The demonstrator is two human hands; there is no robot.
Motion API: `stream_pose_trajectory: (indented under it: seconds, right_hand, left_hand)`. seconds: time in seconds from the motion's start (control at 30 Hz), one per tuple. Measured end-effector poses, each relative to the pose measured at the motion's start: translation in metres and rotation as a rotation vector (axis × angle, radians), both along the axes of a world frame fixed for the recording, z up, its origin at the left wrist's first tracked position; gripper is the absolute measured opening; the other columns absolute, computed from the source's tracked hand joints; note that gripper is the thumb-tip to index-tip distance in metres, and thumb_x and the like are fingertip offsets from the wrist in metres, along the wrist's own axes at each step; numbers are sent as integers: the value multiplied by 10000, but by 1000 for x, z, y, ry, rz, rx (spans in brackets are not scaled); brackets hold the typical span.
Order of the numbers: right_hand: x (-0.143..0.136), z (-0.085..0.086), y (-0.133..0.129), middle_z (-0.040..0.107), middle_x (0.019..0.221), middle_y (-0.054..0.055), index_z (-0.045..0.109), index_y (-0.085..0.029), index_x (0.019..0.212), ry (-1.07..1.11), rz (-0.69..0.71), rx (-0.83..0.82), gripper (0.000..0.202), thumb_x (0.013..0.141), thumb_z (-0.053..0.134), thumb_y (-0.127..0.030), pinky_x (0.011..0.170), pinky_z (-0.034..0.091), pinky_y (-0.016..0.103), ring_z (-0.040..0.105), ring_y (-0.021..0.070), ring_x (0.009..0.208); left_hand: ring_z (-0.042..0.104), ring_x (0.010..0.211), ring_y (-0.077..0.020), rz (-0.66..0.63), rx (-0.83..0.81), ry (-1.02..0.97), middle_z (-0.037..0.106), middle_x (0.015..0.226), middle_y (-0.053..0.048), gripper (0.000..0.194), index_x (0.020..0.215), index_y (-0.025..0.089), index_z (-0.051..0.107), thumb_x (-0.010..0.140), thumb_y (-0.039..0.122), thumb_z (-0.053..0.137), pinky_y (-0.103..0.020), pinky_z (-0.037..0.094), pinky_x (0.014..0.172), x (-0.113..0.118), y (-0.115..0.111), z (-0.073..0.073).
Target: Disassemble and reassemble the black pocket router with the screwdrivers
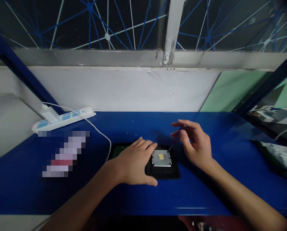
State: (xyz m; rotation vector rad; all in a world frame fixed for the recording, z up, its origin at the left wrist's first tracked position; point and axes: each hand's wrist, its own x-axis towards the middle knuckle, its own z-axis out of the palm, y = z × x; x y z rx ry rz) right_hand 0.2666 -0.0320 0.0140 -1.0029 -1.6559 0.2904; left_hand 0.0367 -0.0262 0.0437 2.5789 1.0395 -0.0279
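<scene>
A black flat device (174,173) lies on the blue table, with a silver metal plate (167,161) on it. The plate bears a small yellowish square pad (161,156) and dark screw spots at its corners. My left hand (134,163) rests spread over the device's left part, fingers apart and thumb near its front edge, hiding much of it. In my right hand (196,144), fingers curled, is a thin screwdriver (170,148). Its slim shaft slants down to the plate's far right corner; the handle is blurred and mostly hidden by the fingers. A green area (118,149) shows left of my left hand.
At the back left lies a white power strip (71,117) with a white plug (49,114); its cable (97,130) runs towards the device. A pixelated item (66,154) lies at left. A silvery-green bag (278,157) sits at the right edge. Behind stands a white wall (134,89).
</scene>
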Motion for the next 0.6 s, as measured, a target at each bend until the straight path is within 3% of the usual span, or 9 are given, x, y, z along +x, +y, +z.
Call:
stream_pose_trajectory:
  seconds: [0.6]
  right_hand:
    - [-1, 1, 0, 694, 1151, 62, 517, -246, 1260, -30, -3, -6, 319, 953, 511, -160, 681, 618, 316, 731, 143, 796]
  left_hand:
    - [302, 1431, -401, -8, -78, -51, 403, 1510, -160, 1091, 1529, 165, 313, 643, 617, 762, -529, 315, 1152, -3, 8, -11]
